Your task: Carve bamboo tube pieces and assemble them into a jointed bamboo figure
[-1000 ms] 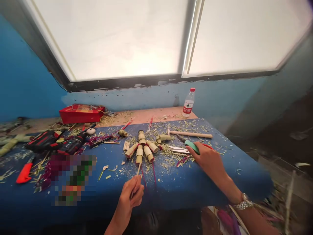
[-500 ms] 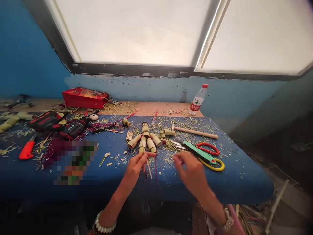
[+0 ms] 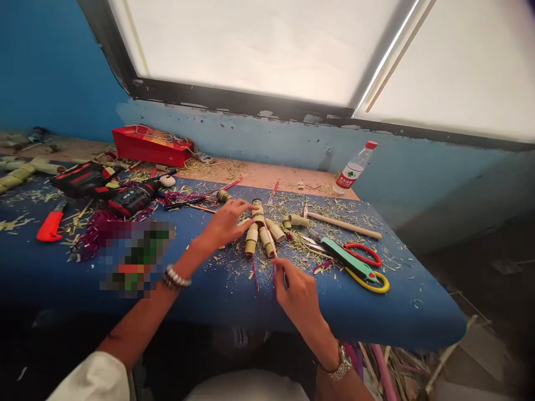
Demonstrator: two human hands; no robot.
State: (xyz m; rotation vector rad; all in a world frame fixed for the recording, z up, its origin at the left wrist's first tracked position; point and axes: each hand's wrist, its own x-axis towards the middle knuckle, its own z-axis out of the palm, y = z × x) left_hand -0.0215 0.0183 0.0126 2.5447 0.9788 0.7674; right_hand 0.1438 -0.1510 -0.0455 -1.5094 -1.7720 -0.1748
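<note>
A small jointed figure of bamboo pieces (image 3: 251, 243) lies on the blue table, with dark red threads trailing from its lower ends. My left hand (image 3: 228, 223) reaches over its upper left side, thumb and fingers pressed on the top segment. A thin pale stick (image 3: 270, 236) lies along the figure's right side, and my right hand (image 3: 295, 287) pinches its lower end. Right of the hands are scissors with red and yellow handles (image 3: 378, 281) and a green-handled tool (image 3: 346, 257) lying across them.
A wooden-handled hammer (image 3: 343, 225) and a bottle (image 3: 351, 170) stand or lie at the right. At the left are a red box (image 3: 152, 146), a black and red power tool (image 3: 134, 197), a red-handled tool (image 3: 50, 224) and purple threads. Shavings cover the blue table (image 3: 422, 312).
My left hand has moved up and left, from the stick onto the figure's top. My right hand has come in from the right and taken the stick's lower end. The view has tilted.
</note>
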